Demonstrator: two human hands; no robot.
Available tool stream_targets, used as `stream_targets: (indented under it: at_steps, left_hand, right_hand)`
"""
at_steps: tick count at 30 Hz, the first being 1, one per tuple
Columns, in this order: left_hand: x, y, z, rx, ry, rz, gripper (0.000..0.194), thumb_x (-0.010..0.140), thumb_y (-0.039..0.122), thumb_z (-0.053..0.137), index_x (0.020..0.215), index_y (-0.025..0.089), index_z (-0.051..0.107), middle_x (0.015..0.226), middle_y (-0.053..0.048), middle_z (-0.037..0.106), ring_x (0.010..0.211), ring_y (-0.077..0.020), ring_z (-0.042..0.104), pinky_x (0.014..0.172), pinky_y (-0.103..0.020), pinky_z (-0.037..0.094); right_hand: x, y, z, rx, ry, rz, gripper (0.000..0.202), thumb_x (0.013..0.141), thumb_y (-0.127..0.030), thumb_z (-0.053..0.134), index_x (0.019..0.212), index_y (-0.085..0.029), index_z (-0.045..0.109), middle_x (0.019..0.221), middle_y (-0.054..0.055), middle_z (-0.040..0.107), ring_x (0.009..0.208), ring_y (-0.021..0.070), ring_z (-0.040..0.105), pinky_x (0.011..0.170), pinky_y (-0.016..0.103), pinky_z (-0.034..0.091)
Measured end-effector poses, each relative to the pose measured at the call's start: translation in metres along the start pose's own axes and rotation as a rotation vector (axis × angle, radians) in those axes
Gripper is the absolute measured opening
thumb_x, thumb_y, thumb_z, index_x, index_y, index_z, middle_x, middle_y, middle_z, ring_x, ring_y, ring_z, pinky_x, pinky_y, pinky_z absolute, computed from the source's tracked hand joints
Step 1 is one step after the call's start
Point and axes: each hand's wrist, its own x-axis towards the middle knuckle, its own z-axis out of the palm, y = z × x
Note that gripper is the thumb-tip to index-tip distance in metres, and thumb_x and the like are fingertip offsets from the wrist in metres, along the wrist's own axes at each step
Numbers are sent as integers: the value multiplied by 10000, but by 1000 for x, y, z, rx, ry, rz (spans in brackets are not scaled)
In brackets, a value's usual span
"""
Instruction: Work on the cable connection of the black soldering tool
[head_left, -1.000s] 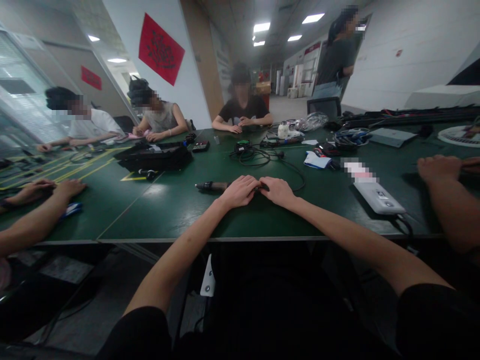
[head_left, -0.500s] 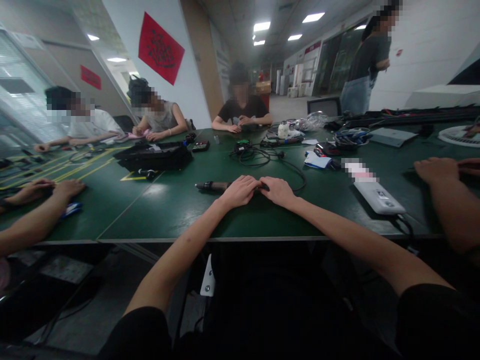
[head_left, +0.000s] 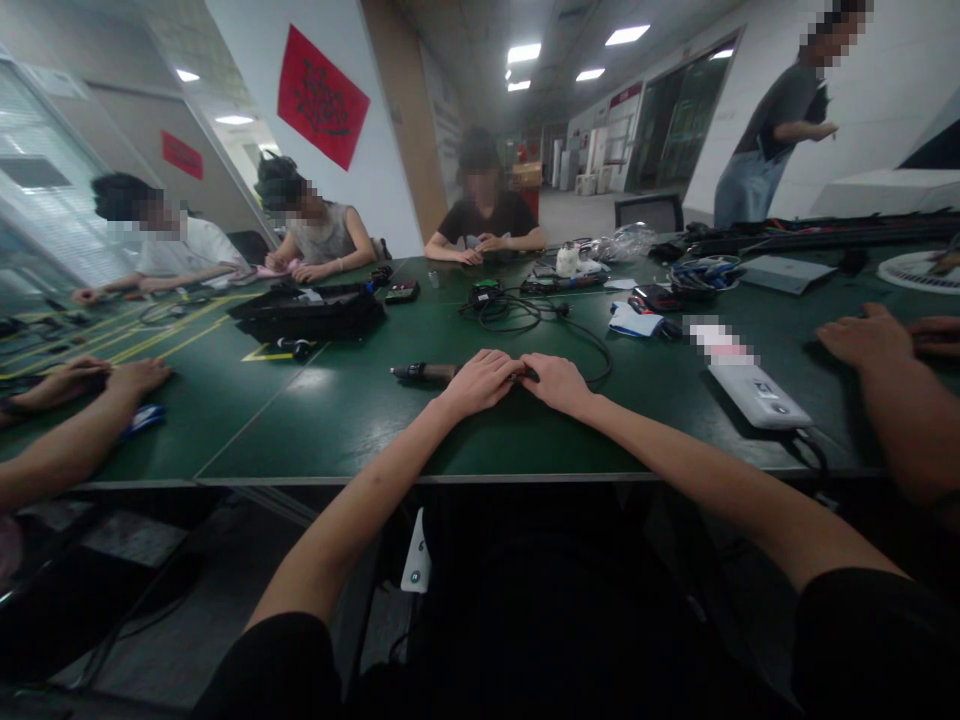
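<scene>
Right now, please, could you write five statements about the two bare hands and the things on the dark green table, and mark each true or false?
1. The left hand holds a slim, dark, cylindrical tool. True.
2. The tool's narrow tip points toward the right hand. False: it points left, away from both hands.
3. The white, rounded rectangular device lies left of both hands. False: it lies to their right.
4. The wide black container stands beyond the tool. True.
5. The hands are far apart. False: they are close together.
</scene>
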Motion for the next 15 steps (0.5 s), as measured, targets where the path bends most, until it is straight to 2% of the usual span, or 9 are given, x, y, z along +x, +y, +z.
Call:
stream_targets:
  at_steps: [4, 9, 15]
  left_hand:
    - [0, 0, 1, -24, -12, 25, 428, 962, 146, 485, 1379, 220, 542, 1241, -99, 671, 1227, -256, 591, 1091, -447, 437]
    - [0, -1, 3, 13, 6, 9, 379, 1014, 224, 486, 1389, 207, 536, 1244, -97, 673, 1204, -254, 589, 1076, -431, 443]
    - [1, -1, 1, 18, -9, 24, 397, 1003, 182, 479, 1396, 211, 533, 1221, -92, 681, 1211, -247, 589, 1077, -424, 436]
  right_hand:
    - [-1, 0, 0, 6, 1, -6, 200, 1033, -347, 562, 1185, -257, 656, 1150, 64, 724, 1010, 247, 671, 769, 304, 427]
    - [-1, 0, 0, 11, -1, -2, 205, 1034, -352, 568, 1191, -250, 651, 1161, 73, 724, 1015, 251, 665, 769, 302, 423]
    - [0, 0, 0, 1, -7, 6, 212, 1031, -363, 572, 1194, -253, 650, 1160, 75, 725, 1026, 256, 665, 770, 307, 423]
